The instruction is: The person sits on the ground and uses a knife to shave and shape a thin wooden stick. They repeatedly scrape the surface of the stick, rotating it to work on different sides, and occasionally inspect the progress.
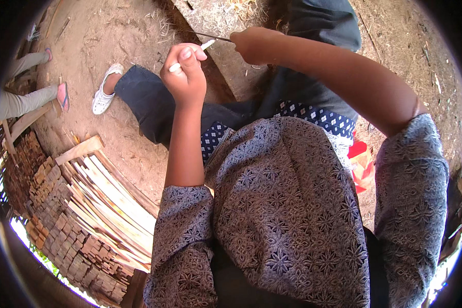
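My left hand [185,72] is closed around a short pale stick [208,44]. One rounded end of the stick shows below my thumb, and the other end points up and to the right. My right hand [256,46] grips a knife, its handle hidden in my fist. The knife's thin dark blade [210,36] reaches left, just above the stick's far end; whether they touch I cannot tell. Both hands are over a wooden plank [231,66], beside my dark trouser legs.
Pale shavings [246,7] lie at the plank's far end. Long cut strips of wood [113,195] and stacked wooden blocks [77,236] are at lower left. Another person's legs [28,100] in pink sandals stand at far left. Something red [362,164] lies right of my waist.
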Available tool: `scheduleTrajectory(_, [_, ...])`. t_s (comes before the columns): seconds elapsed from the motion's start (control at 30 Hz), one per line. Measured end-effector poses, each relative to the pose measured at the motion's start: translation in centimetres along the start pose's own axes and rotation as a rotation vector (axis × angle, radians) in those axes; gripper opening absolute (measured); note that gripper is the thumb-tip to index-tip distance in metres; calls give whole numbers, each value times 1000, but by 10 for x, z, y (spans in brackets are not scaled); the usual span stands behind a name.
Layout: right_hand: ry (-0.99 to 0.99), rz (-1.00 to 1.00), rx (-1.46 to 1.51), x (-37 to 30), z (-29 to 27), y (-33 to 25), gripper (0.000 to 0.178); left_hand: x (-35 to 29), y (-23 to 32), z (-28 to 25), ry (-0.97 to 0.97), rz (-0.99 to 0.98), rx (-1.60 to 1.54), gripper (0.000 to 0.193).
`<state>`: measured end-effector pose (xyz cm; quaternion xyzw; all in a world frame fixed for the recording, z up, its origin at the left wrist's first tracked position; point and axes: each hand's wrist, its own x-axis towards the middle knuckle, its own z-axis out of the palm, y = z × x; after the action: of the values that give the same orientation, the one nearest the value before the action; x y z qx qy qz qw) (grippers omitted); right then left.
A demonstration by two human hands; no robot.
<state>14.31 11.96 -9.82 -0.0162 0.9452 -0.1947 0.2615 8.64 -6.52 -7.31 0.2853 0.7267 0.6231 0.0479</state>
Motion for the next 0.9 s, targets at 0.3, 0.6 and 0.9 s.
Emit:
scheduleTrajectory(0.3, [-101,-193,-250,34,28,32,34,9,3,2,-4,26,40,52])
scheduleTrajectory(0.6, [19,47,-92,15,27,17,35,7,8,4,8,15,22,51])
scheduleTrajectory(0.9, [81,-162,-165,29,20,17,19,8,8,5,62,10,42,51])
